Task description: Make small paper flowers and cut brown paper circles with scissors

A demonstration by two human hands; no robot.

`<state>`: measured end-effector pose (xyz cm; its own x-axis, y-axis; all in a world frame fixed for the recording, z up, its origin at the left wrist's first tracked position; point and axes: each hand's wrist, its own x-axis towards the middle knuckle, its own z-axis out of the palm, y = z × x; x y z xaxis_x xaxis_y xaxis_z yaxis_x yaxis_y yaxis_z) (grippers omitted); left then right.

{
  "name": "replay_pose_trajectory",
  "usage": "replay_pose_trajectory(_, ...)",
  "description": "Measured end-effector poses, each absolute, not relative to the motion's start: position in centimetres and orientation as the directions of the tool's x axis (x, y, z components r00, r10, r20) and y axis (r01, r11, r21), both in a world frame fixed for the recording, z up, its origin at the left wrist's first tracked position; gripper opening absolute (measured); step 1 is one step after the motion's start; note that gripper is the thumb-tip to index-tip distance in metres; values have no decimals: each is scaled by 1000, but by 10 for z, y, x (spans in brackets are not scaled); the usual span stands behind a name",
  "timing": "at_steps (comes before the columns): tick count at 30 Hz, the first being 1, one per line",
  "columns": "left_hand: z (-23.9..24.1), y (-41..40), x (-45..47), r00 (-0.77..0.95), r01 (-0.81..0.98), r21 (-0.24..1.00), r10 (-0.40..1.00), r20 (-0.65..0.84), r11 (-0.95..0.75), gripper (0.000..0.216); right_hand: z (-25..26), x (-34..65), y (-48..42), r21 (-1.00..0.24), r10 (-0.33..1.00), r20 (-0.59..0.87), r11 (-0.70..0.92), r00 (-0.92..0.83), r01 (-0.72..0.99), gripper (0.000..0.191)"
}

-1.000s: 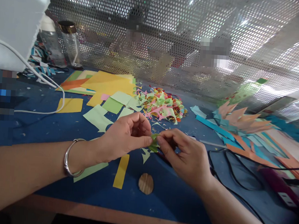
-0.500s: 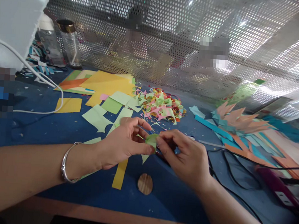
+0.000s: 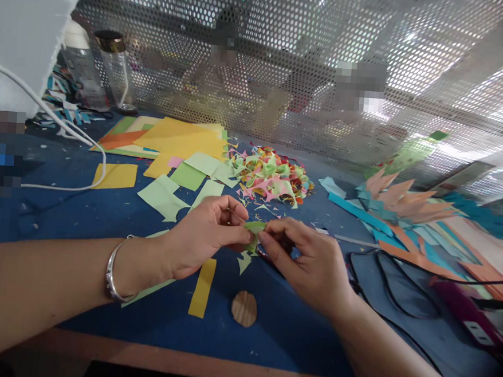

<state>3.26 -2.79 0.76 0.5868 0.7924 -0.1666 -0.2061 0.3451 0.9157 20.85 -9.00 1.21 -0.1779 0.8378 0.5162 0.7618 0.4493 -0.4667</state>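
Observation:
A small piece of green paper (image 3: 254, 228) is pinched between my two hands above the blue tabletop. My left hand (image 3: 205, 234), with a silver bangle at the wrist, grips its left side between thumb and fingers. On its right edge close the thumb and fingertips of my right hand (image 3: 309, 258). Under the paper lies a pale green offcut (image 3: 243, 262). Closer to me are a brown striped oval piece (image 3: 244, 308) and a yellow paper strip (image 3: 202, 288). Something dark, mostly hidden, lies beneath my right hand.
Light green sheets (image 3: 164, 198) and yellow sheets (image 3: 186, 139) lie left of a heap of coloured scraps (image 3: 273, 175). Orange pointed paper pieces (image 3: 399, 196), black cables (image 3: 382, 284) and a purple power strip (image 3: 469, 316) are at right. Bottles (image 3: 117, 73) stand before a perforated metal screen (image 3: 279, 41).
The green paper has turned and now shows less of its face. My left hand has shifted slightly, with its fingers more curled; my right hand still pinches the edge.

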Motion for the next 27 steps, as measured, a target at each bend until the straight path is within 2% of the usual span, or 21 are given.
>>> replay_pose_trajectory(4,10,-31,33,573,-214,897,794,-205,386,27,14,209,-90,-463,850,500,423,-165,779,13)
replay_pose_trajectory(9,12,-37,33,579,-167,864,756,-305,476,36,12,210,-90,-436,835,522,435,-173,788,12)
replay_pose_trajectory(13,12,-37,33,555,-168,876,778,-295,452,39,11,211,-91,-418,816,544,465,-195,780,10)
replay_pose_trajectory(17,9,-33,34,529,-159,919,817,-230,361,39,13,211,-92,-443,822,529,481,-213,757,10)
replay_pose_trajectory(21,5,-29,32,571,-77,979,813,-112,188,30,15,211,-92,-452,833,514,465,-204,761,17)
replay_pose_trajectory(27,6,-28,27,668,-94,993,734,121,-78,26,16,213,-91,-517,867,487,386,-109,764,19)
